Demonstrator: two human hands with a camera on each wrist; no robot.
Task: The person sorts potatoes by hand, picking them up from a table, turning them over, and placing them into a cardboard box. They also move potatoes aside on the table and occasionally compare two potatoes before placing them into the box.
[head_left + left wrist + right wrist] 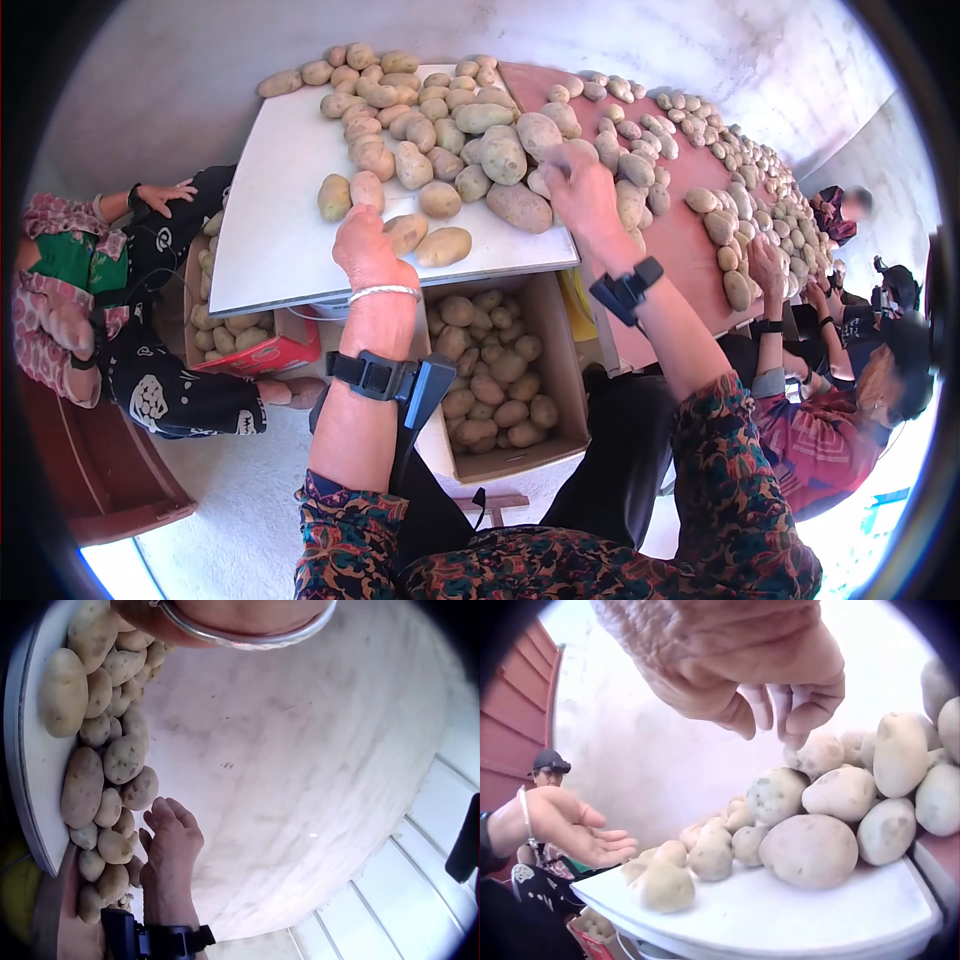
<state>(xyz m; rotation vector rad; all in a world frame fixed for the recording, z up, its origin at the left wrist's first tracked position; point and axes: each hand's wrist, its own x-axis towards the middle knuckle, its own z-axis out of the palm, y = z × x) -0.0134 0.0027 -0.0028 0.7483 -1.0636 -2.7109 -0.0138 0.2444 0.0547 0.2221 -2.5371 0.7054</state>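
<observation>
I can make out no readable brand or lettering anywhere; the red-edged box [262, 352] at lower left shows only colour, and the print on the dark clothing beside it is too small to read. My left hand [368, 250] sits over the near edge of the white board [270, 230], its fingers stretched out and relaxed, palm up in the right wrist view, holding nothing. It is just beside two potatoes at the board's near edge: a small potato [405, 232] against the fingers and a larger potato [443, 246] next to that one. Whether the fingertips actually touch the small one I cannot tell. My right hand [583, 192] hovers over the heap of potatoes [480, 130] where the white board meets the red table [680, 240]; its fingers [804, 712] are bent downward with the tips drawn near each other just above a knobbly potato [817, 754], and nothing is caught between them. Below the board's edge stands an open cardboard box [565, 370] filled with potatoes, between my forearms. Another person's hand [165, 195] rests at far left.
</observation>
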